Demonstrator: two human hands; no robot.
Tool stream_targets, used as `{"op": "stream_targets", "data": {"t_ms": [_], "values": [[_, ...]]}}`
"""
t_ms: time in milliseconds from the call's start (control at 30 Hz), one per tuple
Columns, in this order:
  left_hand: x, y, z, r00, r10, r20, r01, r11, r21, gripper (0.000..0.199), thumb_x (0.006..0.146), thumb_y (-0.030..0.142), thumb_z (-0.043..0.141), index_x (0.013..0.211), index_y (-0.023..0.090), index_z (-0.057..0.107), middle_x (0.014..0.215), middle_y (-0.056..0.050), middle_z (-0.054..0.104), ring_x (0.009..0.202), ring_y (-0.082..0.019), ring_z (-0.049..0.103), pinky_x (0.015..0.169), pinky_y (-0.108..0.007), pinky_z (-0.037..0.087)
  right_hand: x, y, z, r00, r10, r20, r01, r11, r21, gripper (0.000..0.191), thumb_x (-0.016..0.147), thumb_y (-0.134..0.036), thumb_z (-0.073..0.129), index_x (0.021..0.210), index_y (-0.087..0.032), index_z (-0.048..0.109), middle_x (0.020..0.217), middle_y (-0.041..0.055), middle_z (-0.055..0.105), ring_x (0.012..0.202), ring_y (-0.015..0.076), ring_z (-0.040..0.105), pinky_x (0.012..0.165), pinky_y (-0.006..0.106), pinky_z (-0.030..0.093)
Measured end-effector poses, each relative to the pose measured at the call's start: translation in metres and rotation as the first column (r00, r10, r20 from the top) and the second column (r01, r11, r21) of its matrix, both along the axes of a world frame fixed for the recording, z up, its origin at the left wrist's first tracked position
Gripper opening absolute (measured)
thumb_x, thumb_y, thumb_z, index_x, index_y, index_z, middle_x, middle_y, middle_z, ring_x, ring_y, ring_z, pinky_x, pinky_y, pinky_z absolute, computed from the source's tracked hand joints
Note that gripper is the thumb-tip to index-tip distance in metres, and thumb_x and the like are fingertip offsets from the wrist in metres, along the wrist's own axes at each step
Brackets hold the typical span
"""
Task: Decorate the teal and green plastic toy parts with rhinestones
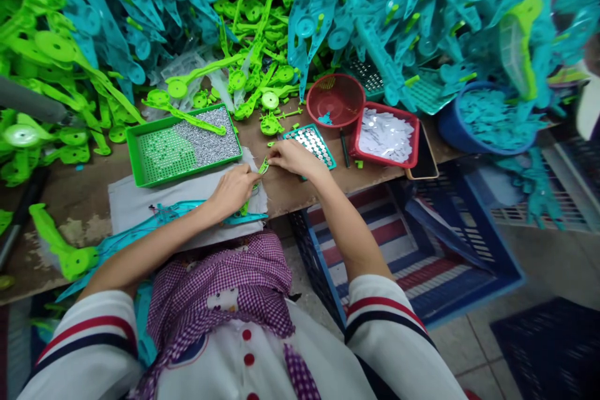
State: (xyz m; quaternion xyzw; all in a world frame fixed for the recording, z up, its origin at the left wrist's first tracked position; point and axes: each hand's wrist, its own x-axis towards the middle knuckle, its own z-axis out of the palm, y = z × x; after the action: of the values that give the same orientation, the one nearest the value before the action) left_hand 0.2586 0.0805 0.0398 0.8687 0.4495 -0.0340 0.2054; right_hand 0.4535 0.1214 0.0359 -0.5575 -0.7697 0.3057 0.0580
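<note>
My left hand [234, 189] and my right hand [293, 157] meet over a grey cloth [140, 197] at the front of a wooden table [79, 200]. Both pinch a small green plastic part [263, 167] between them. A long teal plastic piece [169, 215] lies under my left forearm on the cloth. Just beyond my right hand sits a small teal tray [313, 144] filled with round silver discs. To the left, a green tray [180, 145] holds tiny silver bits, with a green plastic arm lying across it.
Heaps of green [56, 69] and teal [398, 6] plastic parts crowd the back. A red bowl [335, 100], a red tray of white discs [385, 135] and a blue tub of teal discs [487, 119] stand to the right. A blue crate [412, 256] sits below the table edge.
</note>
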Motion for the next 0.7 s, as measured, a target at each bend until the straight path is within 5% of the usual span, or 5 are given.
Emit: {"op": "stream_targets", "data": {"t_ms": [267,433,567,700], "values": [[0.003,0.002,0.009,0.999,-0.022,-0.036,0.021,0.999,-0.034,0.040,0.094,0.013,0.039,0.118,0.013,0.071,0.099,-0.015,0.065,0.094,-0.027,0.062,0.082,-0.038,0.049,0.001,-0.004,0.002,0.999,0.051,0.010,-0.052,0.998,0.032,0.017,0.089,-0.018,0.058,0.091,-0.018,0.075,0.085,0.0065,0.073,0.082,0.0179,0.062,0.074,0.029,0.039],[0.000,0.005,0.007,0.999,-0.044,-0.001,0.044,0.998,-0.044,0.035,0.092,0.014,0.041,0.113,0.012,0.070,0.099,-0.015,0.067,0.095,-0.027,0.064,0.083,-0.039,0.050,-0.004,-0.006,0.001,0.999,-0.032,0.011,0.031,0.999,0.014,0.015,0.089,-0.021,0.061,0.090,-0.016,0.075,0.087,0.0084,0.073,0.081,0.0187,0.062,0.073,0.029,0.038],[-0.010,0.010,0.006,0.992,0.093,0.086,-0.087,0.994,-0.073,0.033,0.088,0.016,0.052,0.119,0.012,0.062,0.095,-0.010,0.070,0.090,-0.023,0.067,0.082,-0.036,0.050,-0.009,-0.007,-0.001,0.997,-0.068,0.041,0.066,0.997,0.037,0.012,0.087,-0.023,0.064,0.085,-0.017,0.074,0.083,0.0064,0.072,0.079,0.0178,0.060,0.070,0.029,0.037],[-0.016,0.019,0.010,0.985,0.149,0.090,-0.132,0.976,-0.175,0.012,0.084,0.018,0.057,0.092,0.016,0.065,0.083,-0.006,0.070,0.084,-0.022,0.067,0.081,-0.036,0.049,-0.011,-0.009,0.002,0.995,-0.088,0.051,0.087,0.996,0.021,0.012,0.088,-0.023,0.063,0.087,-0.018,0.074,0.085,0.0069,0.072,0.080,0.0186,0.061,0.070,0.030,0.037]]}}
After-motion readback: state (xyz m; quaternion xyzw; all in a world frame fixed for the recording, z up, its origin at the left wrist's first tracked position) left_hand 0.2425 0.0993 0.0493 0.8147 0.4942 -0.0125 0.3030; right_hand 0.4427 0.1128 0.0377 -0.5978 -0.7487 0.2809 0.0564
